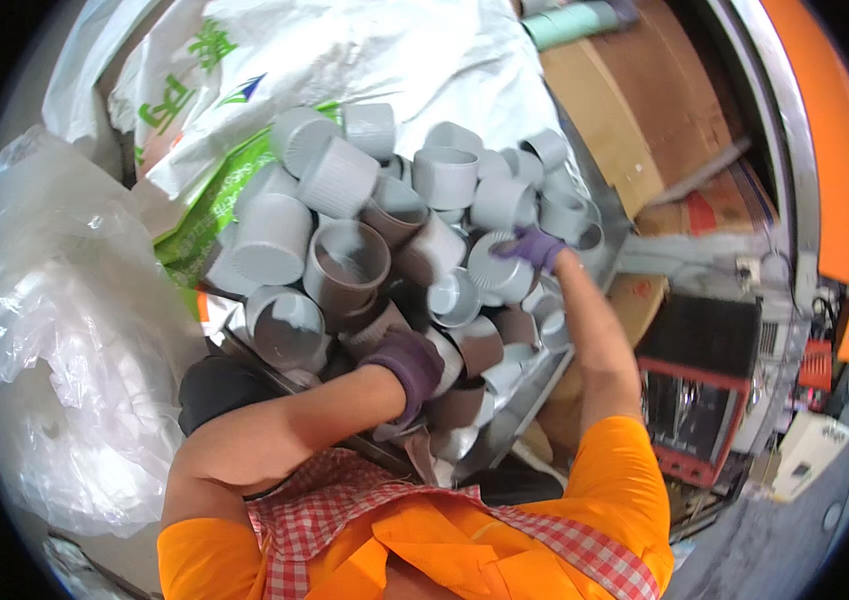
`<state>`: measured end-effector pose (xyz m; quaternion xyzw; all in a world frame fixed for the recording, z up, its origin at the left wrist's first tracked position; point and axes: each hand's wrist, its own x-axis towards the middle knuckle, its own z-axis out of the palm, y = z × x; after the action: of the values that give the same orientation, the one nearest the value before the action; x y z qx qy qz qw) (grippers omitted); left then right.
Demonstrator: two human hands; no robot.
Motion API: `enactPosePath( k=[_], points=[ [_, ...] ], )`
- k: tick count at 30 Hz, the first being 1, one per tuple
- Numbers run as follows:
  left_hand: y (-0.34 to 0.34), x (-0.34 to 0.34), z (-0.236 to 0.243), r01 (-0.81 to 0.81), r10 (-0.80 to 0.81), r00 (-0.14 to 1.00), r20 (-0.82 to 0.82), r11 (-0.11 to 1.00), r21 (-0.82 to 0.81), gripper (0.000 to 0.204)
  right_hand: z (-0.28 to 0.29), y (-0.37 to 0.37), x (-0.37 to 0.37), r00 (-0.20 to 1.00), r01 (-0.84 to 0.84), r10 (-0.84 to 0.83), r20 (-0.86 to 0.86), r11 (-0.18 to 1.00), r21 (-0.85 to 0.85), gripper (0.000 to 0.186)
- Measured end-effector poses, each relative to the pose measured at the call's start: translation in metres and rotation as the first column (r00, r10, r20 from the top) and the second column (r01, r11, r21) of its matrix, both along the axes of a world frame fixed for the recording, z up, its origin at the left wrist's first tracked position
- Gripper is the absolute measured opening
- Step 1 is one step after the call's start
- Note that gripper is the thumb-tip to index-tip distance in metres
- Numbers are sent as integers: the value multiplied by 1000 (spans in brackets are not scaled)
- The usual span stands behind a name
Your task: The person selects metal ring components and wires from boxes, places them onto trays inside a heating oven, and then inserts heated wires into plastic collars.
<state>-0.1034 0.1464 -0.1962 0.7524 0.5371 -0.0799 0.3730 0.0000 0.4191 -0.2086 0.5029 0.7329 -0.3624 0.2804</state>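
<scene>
A heap of cup-shaped plastic pots, light grey and brownish grey with ribbed sides, lies before me; one ribbed pot (340,177) rests on its side near the top. My right hand (537,248), in a purple glove, closes on a light grey pot (495,270) at the heap's right side, the thumb lying across its round end. Lower in the pile, my left hand (407,368), in a darker purple glove, is beside another light grey pot (448,362). The back of that glove faces up and hides the fingers. A brown-grey pot (348,262) lies tilted beyond it, its mouth showing.
A white woven sack (345,50) with green print spreads behind and under the heap. Clear plastic bags (75,340) bulge at the left. A metal edge (535,400) runs along the heap's right. Cardboard (605,120) and a red-framed machine (690,415) stand beyond.
</scene>
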Motion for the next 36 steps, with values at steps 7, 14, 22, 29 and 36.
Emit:
enactPosePath(
  k=[7, 14, 22, 29, 36],
  points=[
    [-23, 8, 1, 198, -191, 978, -85, 977, 80, 46, -9, -100, 77, 992, -127, 123, 36, 906, 404, 71],
    [-37, 15, -9, 279, -276, 959, -68, 959, 39, 39, 14, -175, 68, 851, -395, 524, -19, 665, 634, 62],
    [-57, -14, -9, 5, -1, 1000, -22, 988, 157, 23, 21, -264, 134, 729, 79, 288, -621, 866, 494, 39],
    [-79, 43, -17, 111, -188, 963, 194, 930, 352, 27, 68, -309, 249, 845, 436, 150, -513, 362, 824, 59],
    [-145, 81, -162, 394, -381, 914, -135, 762, 514, 58, 113, -260, 351, 705, 706, -97, -702, 184, 683, 55]
  ],
)
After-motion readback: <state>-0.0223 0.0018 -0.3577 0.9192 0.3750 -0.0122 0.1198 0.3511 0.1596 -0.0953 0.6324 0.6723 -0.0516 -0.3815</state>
